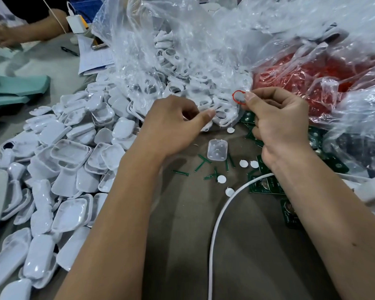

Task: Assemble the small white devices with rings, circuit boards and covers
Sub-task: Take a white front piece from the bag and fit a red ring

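My right hand pinches a small white disc with a red ring around it, held up in front of the plastic bags. My left hand hovers with curled fingers at the edge of a pile of white frames; whether it grips one is hidden. A single clear-white cover lies on the brown table between my hands. Loose white discs and green strips lie around it. Green circuit boards sit under my right wrist.
A big heap of white covers fills the left side. Clear bags hold white frames and red rings at the back. A white cable curves across the table. Another person's arm is at far left.
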The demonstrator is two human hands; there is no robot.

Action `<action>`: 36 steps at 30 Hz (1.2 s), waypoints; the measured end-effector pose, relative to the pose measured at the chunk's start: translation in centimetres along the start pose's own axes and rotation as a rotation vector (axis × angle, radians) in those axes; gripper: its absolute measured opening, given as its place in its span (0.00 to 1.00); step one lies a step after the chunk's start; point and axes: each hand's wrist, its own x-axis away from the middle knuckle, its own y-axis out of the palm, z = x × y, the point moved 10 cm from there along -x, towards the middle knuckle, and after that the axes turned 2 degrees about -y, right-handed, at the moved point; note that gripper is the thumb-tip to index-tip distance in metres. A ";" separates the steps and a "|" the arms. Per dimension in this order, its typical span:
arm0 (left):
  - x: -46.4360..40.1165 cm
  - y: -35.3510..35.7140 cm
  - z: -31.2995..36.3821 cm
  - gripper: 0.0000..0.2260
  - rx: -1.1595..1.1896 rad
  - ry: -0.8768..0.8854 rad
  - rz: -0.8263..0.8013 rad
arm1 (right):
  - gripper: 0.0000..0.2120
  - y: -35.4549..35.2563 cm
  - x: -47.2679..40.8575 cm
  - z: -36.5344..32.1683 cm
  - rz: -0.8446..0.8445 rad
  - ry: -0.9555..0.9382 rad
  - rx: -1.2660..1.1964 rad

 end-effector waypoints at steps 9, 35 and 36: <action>0.2 -4.9 1.2 0.10 0.169 0.101 0.489 | 0.08 0.0 -0.2 0.3 0.003 0.019 0.028; -1.2 -2.6 -2.7 0.20 0.166 -0.166 0.383 | 0.07 0.9 0.0 0.3 -0.060 -0.042 0.122; -0.8 -3.5 -2.8 0.23 0.153 -0.184 0.443 | 0.07 0.9 0.0 0.2 -0.059 -0.043 0.121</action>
